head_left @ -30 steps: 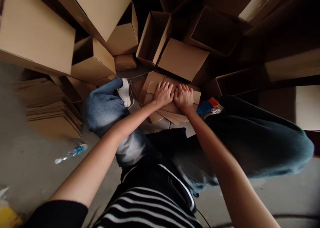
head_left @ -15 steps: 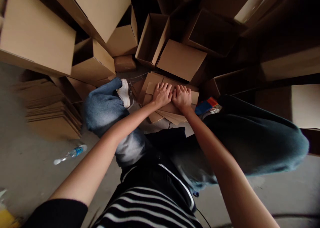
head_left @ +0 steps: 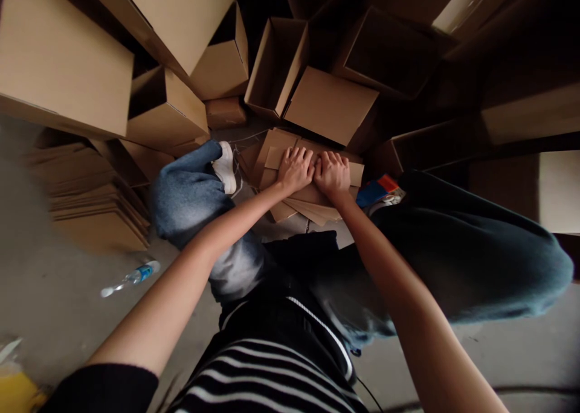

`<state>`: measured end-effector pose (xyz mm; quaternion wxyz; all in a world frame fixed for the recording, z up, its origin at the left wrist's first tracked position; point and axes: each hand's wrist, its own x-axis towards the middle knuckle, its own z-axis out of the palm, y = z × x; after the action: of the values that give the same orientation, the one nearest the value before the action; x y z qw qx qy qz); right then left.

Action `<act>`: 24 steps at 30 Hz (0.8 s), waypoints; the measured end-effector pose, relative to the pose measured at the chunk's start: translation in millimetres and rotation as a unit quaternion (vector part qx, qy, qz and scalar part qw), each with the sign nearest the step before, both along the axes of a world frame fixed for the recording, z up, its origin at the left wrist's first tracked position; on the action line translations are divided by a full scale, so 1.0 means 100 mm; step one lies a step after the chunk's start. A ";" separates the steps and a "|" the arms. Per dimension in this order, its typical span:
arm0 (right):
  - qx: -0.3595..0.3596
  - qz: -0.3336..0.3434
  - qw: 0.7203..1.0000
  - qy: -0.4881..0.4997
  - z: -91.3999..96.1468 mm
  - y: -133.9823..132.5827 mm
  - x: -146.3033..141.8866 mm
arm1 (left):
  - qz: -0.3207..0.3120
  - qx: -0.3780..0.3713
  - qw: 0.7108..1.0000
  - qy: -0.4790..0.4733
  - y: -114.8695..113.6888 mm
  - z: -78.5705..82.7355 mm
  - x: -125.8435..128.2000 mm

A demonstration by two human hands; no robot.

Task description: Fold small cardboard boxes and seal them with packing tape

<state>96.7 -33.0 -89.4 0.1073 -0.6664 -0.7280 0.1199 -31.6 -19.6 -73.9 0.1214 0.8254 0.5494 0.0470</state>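
A stack of flat brown cardboard sheets lies on the floor between my feet. My left hand rests on top of it, fingers bent and pressing down on the cardboard. My right hand sits right beside it, touching it, fingers curled onto the same sheets. Both arms reach straight down from my shoulders. A white shoe is left of the stack, and a shoe with blue and red is to the right.
Folded brown boxes are piled all around the far side, several open. A pile of flat cardboard lies at left. A plastic water bottle lies on the grey floor. Something yellow is at the bottom left corner.
Almost nothing differs; both hands stay pressed on the cardboard stack. The view shifts very slightly.
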 end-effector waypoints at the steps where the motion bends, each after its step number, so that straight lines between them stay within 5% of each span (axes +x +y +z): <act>1: -0.002 0.000 1.000 0.001 0.00 0.01 0.00 | 0.001 -0.001 1.000 0.001 0.01 0.00 0.00; 24: 0.003 0.004 1.000 0.000 0.01 -0.03 -0.01 | -0.003 0.013 1.000 0.003 -0.03 -0.04 -0.02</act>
<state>95.3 -35.9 -88.1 0.1088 -0.6635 -0.7307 0.1185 -33.8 -23.0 -78.4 0.1092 0.8288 0.5464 0.0511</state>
